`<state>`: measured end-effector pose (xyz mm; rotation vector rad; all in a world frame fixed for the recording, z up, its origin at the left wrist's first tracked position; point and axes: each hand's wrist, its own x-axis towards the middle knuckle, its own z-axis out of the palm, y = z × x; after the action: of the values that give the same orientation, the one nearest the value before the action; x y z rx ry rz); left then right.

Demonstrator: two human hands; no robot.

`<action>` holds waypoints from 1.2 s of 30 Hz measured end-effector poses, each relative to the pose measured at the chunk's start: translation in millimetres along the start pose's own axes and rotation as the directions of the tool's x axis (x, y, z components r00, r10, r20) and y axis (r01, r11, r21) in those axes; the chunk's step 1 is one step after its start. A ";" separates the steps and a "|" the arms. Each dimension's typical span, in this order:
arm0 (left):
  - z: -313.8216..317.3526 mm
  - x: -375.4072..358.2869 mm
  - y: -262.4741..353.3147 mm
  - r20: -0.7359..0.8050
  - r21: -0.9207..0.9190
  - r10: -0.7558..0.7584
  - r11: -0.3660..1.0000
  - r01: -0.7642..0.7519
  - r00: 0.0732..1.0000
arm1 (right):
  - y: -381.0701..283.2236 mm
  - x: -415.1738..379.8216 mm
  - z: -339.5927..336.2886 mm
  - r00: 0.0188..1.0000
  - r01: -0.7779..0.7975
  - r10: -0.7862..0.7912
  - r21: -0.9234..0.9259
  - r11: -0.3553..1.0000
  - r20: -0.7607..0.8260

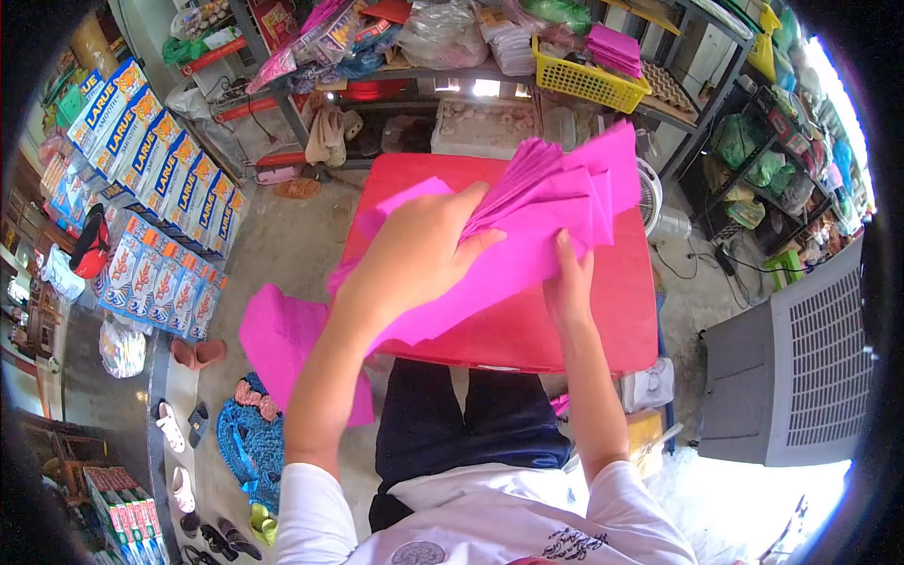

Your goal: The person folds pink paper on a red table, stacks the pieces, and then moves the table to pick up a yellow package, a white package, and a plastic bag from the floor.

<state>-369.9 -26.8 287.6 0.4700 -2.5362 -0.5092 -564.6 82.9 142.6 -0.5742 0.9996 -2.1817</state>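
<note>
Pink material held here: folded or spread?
Partly folded: the pink material shows narrow stacked pleats at the left hand, with a flatter stretch by the right hand.

- We look from one camera on the wearer's head, tipped forward and down.
- We have the hands [414,243] and red desk [617,325] close, around mid-view (the shirt [494,523] rises from the bottom edge).
- We see the shelf [414,72] farther off, along the top, through a wide, curving view with dark corners.
</note>
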 end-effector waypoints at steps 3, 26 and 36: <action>0.1 2.3 -11.3 0.107 0.091 0.034 0.995 -0.044 0.994 | 13.4 7.8 -17.0 0.999 -0.013 0.025 -0.234 0.972 0.046; 76.2 6.2 -22.9 0.308 0.258 -0.117 0.965 0.035 0.944 | 35.4 -14.5 -40.5 0.987 0.113 -0.039 -0.507 0.855 0.155; 91.0 5.9 -22.7 0.275 0.224 -0.027 0.974 -0.037 0.961 | 26.7 -13.4 -16.0 0.919 0.310 -0.134 -0.468 0.827 0.372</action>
<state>-418.4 -25.2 207.1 0.5043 -2.8830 -0.2986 -555.1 87.4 110.3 -1.3232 1.3978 -1.9011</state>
